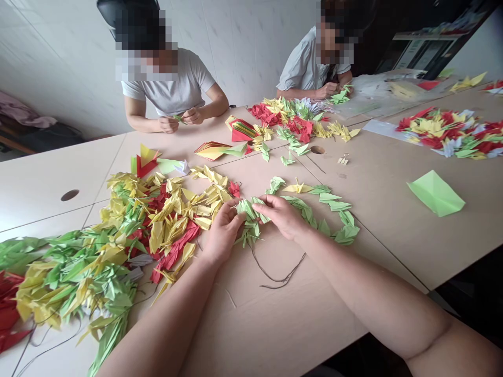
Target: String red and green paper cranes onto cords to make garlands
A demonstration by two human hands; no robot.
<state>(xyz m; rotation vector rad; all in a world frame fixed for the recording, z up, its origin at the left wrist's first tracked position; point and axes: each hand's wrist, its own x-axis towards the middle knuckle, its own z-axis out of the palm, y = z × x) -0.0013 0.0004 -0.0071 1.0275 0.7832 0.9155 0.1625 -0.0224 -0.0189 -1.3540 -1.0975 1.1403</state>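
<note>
Both hands grip a string of green folded paper cranes (302,208) near the middle of the table. My left hand (225,228) pinches the bunched end of the string. Close beside it, my right hand (283,213) closes its fingertips on the same bunch. From there the green cranes curve round to the right in a loop on the table. A dark cord (271,277) trails from the held end toward me. One yellow crane (298,187) lies at the loop's far side. The fingertips are partly hidden by paper.
A large heap of yellow, green and red strung cranes (118,235) spreads on the left. Folded paper stacks (214,150), a binder clip (343,159) and a green paper sheet (436,193) lie farther off. Two people (176,78) sit across the table, handling folded paper.
</note>
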